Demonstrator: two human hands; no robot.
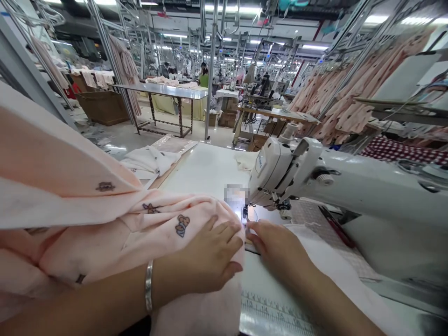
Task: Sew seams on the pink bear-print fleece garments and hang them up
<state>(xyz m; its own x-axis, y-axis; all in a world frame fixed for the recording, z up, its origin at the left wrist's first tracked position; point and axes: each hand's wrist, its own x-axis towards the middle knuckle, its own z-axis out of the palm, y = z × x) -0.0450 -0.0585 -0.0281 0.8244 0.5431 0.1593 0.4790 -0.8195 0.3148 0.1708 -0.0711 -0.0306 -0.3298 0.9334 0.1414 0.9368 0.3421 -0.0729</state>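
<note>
Pale pink printed fabric (154, 233) spreads over the left half of the sewing table and rises in a large fold at far left. My left hand (213, 252) lies on it with fingers stretched and slightly spread, pressing near its right edge. A white sewing machine (280, 172) stands at right, its lit needle and presser foot (245, 212) just beyond my fingertips. Close to that foot, my right hand (275, 240) has thumb and index finger together at the fabric edge; what lies between them is too small to make out.
A ruler scale (269, 312) runs along the table front. Dark red-handled scissors or snips (336, 227) lie under the machine arm. Folded white pieces (150, 161) rest at the table's left edge. Beyond are a metal table (164, 89), a brown box (101, 107) and hanging pink garments (329, 93).
</note>
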